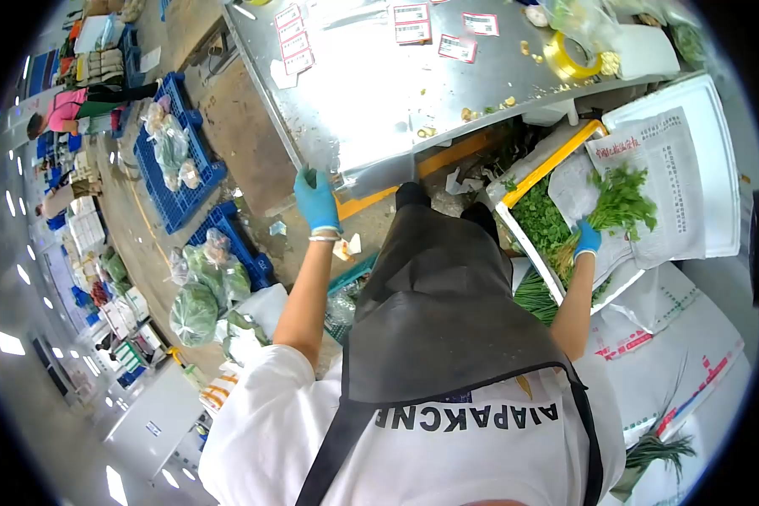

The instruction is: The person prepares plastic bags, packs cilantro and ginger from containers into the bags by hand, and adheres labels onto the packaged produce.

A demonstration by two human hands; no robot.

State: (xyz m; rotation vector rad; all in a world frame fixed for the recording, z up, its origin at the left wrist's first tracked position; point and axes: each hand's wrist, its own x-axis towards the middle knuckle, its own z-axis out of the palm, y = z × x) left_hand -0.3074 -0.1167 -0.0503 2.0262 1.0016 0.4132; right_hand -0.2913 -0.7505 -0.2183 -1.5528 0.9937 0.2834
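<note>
My right hand (pixel 588 240), in a blue glove, is closed around the stems of a bunch of leafy green herbs (pixel 622 201). The bunch is above the open white foam box (pixel 555 278), with newspaper (pixel 670 173) behind its leaves. More leafy greens (pixel 541 211) fill the box beneath. At the near left corner of the metal table (pixel 354 101) is my left hand (pixel 316 201), also gloved in blue. Its fingers are partly bent with a gap between them, and I see nothing held. Whether it touches the table edge is unclear.
Printed labels (pixel 411 24) and a yellow tape roll (pixel 572 57) lie on the table. Blue pallets (pixel 177 160) with bagged vegetables (pixel 207 282) stand on the floor at left. White sacks (pixel 649 337) are at right. Another person (pixel 63 110) is far left.
</note>
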